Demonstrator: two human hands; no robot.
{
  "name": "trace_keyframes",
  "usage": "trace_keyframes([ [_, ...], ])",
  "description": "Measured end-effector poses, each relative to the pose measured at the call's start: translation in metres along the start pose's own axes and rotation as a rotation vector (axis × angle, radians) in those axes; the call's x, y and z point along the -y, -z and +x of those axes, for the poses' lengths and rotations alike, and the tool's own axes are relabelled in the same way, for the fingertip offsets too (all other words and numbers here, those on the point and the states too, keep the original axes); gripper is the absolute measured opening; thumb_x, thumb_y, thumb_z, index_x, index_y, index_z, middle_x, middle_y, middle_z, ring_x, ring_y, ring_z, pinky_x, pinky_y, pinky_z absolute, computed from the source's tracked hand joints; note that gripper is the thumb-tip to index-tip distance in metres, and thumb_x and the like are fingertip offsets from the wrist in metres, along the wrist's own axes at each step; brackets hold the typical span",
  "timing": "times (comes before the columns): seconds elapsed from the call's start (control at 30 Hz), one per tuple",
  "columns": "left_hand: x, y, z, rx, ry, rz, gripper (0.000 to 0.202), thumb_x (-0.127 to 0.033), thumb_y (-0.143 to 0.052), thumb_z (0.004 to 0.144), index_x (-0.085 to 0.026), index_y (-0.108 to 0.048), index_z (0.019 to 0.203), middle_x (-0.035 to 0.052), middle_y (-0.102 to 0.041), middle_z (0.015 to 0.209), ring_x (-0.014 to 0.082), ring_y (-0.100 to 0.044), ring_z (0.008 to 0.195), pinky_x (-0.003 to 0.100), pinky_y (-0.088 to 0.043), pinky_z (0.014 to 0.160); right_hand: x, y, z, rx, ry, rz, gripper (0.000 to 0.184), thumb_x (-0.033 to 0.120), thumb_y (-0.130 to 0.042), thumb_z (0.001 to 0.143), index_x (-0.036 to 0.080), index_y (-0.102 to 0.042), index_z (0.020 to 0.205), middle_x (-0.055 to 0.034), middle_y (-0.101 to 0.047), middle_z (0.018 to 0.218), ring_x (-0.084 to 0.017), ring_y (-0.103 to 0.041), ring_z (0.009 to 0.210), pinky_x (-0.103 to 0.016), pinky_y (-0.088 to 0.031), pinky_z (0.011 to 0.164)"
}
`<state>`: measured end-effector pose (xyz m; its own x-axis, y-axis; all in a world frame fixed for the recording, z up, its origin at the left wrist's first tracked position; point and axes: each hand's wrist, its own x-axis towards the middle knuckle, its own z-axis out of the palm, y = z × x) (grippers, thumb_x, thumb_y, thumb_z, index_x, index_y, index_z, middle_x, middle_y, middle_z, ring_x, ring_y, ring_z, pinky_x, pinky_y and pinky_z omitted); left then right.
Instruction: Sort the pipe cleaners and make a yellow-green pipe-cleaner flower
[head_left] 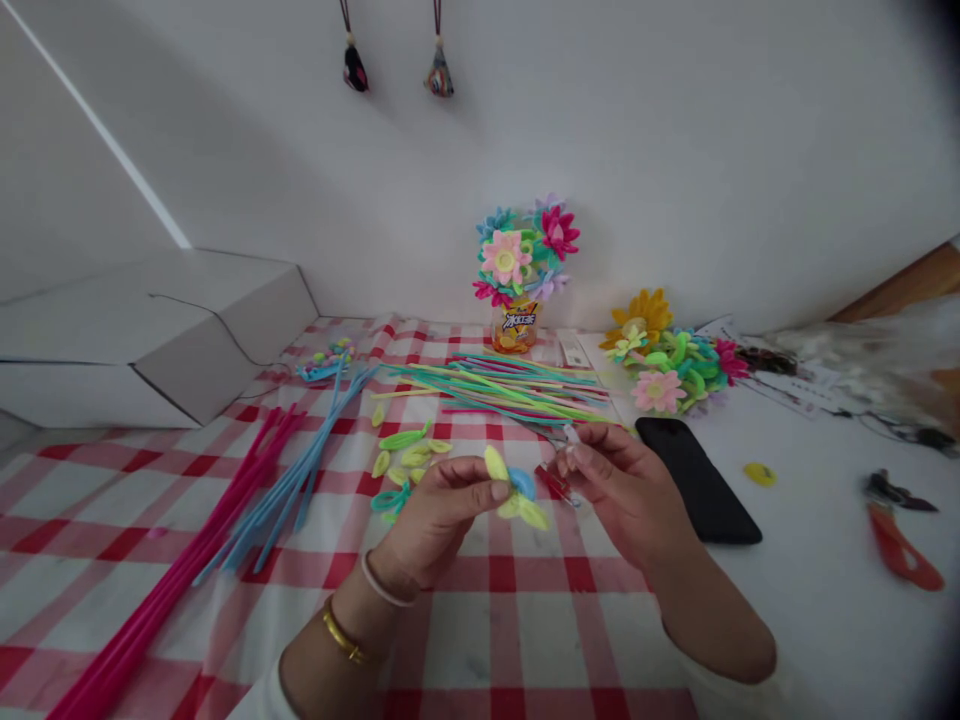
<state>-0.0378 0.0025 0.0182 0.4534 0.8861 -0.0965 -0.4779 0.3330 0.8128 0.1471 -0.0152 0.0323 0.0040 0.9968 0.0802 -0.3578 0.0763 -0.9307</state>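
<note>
My left hand (450,505) pinches a small pipe-cleaner flower (531,512) by its edge. The flower has pale yellow petals and a blue loop (523,484) at its middle. Just to its right, my right hand (619,480) is closed, fingertips together, around a small whitish thing (571,434) whose kind I cannot make out. A red piece with a clear end (556,487) shows beside those fingers; whether the hand holds it is unclear. Behind my left hand lie several yellow petal loops (415,457) and a teal loop (390,500).
Pink pipe cleaners (187,560) and blue ones (300,470) lie left; mixed green ones (510,385) lie behind my hands. A flower-filled bottle (515,325) stands at the wall. Rightward are more flowers (660,375), a black phone (697,480) and an orange-handled tool (904,548). A white box (172,320) sits far left.
</note>
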Motion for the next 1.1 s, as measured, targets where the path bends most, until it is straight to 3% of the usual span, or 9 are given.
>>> trace_keyframes([
  [0.17, 0.002, 0.001, 0.001, -0.037, -0.011, 0.037, 0.007, -0.018, -0.073, 0.066, -0.018, -0.072, 0.073, -0.0004, -0.068, 0.07, 0.0078, -0.055, 0.065, 0.019, -0.041, 0.065, 0.002, -0.001, -0.005, -0.031, 0.077, -0.314, 0.01, 0.024, -0.069, 0.072, 0.021, -0.065, 0.08, 0.0016, -0.061, 0.071, -0.01, -0.054, 0.064, -0.023, -0.045, 0.061],
  [0.5, 0.005, 0.004, 0.002, -0.07, -0.045, 0.226, 0.004, -0.02, -0.072, 0.067, -0.02, -0.072, 0.072, -0.0028, -0.066, 0.069, 0.0075, -0.052, 0.064, 0.019, -0.04, 0.062, 0.008, -0.007, -0.009, 0.04, 0.111, -0.752, 0.005, 0.02, -0.059, 0.071, 0.018, -0.061, 0.068, 0.0012, -0.057, 0.06, -0.01, -0.045, 0.054, -0.022, -0.036, 0.048],
  [0.7, 0.005, 0.004, 0.001, -0.094, -0.046, 0.376, 0.008, -0.025, -0.071, 0.068, -0.019, -0.072, 0.073, -0.0021, -0.064, 0.067, 0.0086, -0.051, 0.063, 0.02, -0.039, 0.062, 0.007, -0.009, -0.01, 0.047, 0.077, -0.839, 0.01, 0.026, -0.058, 0.073, 0.017, -0.061, 0.069, 0.0008, -0.057, 0.06, -0.01, -0.045, 0.054, -0.022, -0.036, 0.048],
  [1.1, 0.001, -0.002, 0.0, -0.069, -0.033, 0.39, 0.013, -0.025, -0.07, 0.067, -0.017, -0.073, 0.076, 0.0013, -0.067, 0.07, 0.0118, -0.054, 0.065, 0.024, -0.042, 0.065, 0.006, -0.012, -0.01, 0.021, 0.07, -0.926, 0.011, 0.025, -0.058, 0.072, 0.017, -0.06, 0.066, 0.0023, -0.053, 0.056, -0.009, -0.041, 0.05, -0.02, -0.033, 0.044],
])
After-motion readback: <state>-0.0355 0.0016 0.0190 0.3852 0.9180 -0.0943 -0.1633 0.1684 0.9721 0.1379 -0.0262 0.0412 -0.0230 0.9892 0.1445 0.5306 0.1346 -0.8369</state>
